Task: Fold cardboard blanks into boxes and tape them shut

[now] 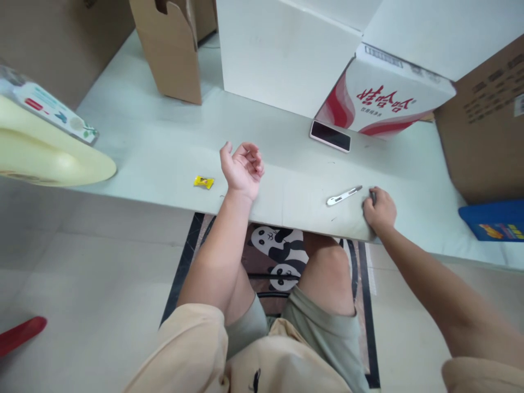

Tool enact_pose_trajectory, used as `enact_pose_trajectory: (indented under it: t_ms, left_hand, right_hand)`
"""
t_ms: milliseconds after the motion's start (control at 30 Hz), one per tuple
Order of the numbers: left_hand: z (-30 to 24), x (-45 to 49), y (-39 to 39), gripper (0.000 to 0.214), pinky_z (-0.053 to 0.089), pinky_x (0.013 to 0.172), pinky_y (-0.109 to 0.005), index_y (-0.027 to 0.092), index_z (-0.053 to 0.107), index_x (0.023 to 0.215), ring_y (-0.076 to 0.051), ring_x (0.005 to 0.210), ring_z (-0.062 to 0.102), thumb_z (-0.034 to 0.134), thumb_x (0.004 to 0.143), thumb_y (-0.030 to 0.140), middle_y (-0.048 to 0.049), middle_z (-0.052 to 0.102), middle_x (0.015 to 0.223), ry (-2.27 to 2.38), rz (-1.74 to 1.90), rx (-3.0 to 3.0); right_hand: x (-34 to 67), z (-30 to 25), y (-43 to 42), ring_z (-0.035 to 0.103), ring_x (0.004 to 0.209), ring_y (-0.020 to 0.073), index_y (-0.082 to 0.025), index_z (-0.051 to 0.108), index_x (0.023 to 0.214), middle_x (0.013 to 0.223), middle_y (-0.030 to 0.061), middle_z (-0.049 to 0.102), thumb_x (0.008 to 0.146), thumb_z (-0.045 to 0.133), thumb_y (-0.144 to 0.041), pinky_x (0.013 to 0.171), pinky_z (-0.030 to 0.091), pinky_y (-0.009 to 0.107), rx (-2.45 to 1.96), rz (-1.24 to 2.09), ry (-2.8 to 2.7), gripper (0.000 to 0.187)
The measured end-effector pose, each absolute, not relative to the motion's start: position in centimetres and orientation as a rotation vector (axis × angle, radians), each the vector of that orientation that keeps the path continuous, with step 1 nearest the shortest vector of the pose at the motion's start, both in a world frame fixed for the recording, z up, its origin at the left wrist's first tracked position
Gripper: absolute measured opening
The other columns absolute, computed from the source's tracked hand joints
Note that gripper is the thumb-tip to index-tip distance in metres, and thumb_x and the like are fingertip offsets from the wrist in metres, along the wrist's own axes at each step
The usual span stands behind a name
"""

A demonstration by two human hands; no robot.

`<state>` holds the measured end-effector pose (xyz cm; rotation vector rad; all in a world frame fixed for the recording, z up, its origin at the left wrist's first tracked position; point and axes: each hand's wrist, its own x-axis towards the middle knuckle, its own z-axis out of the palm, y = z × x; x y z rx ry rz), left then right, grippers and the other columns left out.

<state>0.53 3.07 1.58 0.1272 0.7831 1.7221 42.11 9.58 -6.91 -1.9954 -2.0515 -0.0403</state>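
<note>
My left hand is held palm up above the table's front part, its fingers loosely curled and apart, with nothing seen in them. A small candy in a yellow wrapper lies to its left. At the right, my right hand rests at the table edge, fingers closed round a small dark object; most of it is hidden, so I cannot tell its kind. Just left of this hand lies a white utility knife with a grey tip. A phone with a dark screen lies farther back.
White boxes and a red-and-white carton line the back. An open cardboard box stands back left, a large brown carton right. A pale yellow bottle is at the left, a blue packet at the right edge.
</note>
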Motion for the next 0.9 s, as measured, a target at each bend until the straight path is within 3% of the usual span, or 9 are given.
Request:
enact_pose_trajectory:
  t_ms: [333, 500, 633, 700, 800, 900]
  left_hand:
    - [1.5, 1.1, 3.2, 0.063, 0.03, 0.04, -0.024, 0.02, 0.058, 0.064, -0.008, 0.04, 0.04, 0.037, 0.089, 0.074, -0.0002, 0.052, 0.054, 0.717, 1.729, 0.12]
    - [1.7, 1.0, 2.8, 0.059, 0.029, 0.041, -0.023, 0.019, 0.057, 0.065, -0.007, 0.04, 0.04, 0.034, 0.093, 0.067, 0.0005, 0.05, 0.056, 0.697, 1.73, 0.076]
    - [1.7, 0.0, 2.1, 0.061, 0.028, 0.042, -0.023, 0.019, 0.057, 0.067, -0.007, 0.042, 0.04, 0.035, 0.092, 0.069, 0.0009, 0.049, 0.057, 0.651, 1.753, 0.047]
    - [1.7, -0.7, 1.8, 0.06, 0.028, 0.042, -0.023, 0.018, 0.057, 0.068, -0.007, 0.042, 0.04, 0.034, 0.093, 0.067, 0.0007, 0.049, 0.057, 0.617, 1.774, 0.024]
    - [1.8, -1.9, 1.4, 0.056, 0.026, 0.043, -0.023, 0.018, 0.057, 0.069, -0.007, 0.043, 0.04, 0.031, 0.097, 0.06, 0.0005, 0.048, 0.057, 0.551, 1.805, -0.015]
    - [2.0, -2.9, 1.2, 0.055, 0.026, 0.043, -0.023, 0.017, 0.056, 0.069, -0.007, 0.043, 0.039, 0.03, 0.098, 0.056, 0.0, 0.047, 0.057, 0.479, 1.83, -0.045]
  right_hand:
    - [41.0, -5.6, 8.9, 0.06, 0.123, 0.0354, -0.009, 0.059, 0.131, 0.131, 0.0234, 0.065, 0.086, 0.039, -0.029, 0.106, 0.046, 0.053, -2.037, -0.115, -2.133, 0.053]
    - [38.3, -3.5, 8.3, 0.048, 0.141, 0.0297, -0.019, 0.06, 0.131, 0.149, 0.0131, 0.056, 0.083, 0.047, -0.019, 0.118, 0.033, 0.05, -1.659, -0.263, -2.563, 0.049]
    - [35.4, -2.2, 9.0, 0.064, 0.11, 0.0255, -0.022, 0.069, 0.108, 0.113, 0.01, 0.074, 0.079, 0.05, -0.016, 0.107, 0.042, 0.043, -1.315, -0.235, -2.956, 0.035]
    - [33.6, -1.6, 9.7, 0.065, 0.089, 0.0232, -0.022, 0.07, 0.091, 0.092, 0.0088, 0.074, 0.076, 0.049, -0.017, 0.093, 0.047, 0.039, -1.237, -0.208, -3.029, 0.026]
    - [29.5, -0.1, 11.2, 0.061, 0.074, 0.0211, -0.022, 0.064, 0.076, 0.082, 0.0091, 0.07, 0.074, 0.046, -0.02, 0.07, 0.046, 0.034, -1.159, -0.17, -2.945, 0.018]
    - [23.2, 1.7, 13.3, 0.061, 0.074, 0.0212, -0.022, 0.06, 0.075, 0.08, 0.0088, 0.065, 0.071, 0.045, -0.021, 0.065, 0.046, 0.032, -1.061, -0.039, -2.741, 0.016]
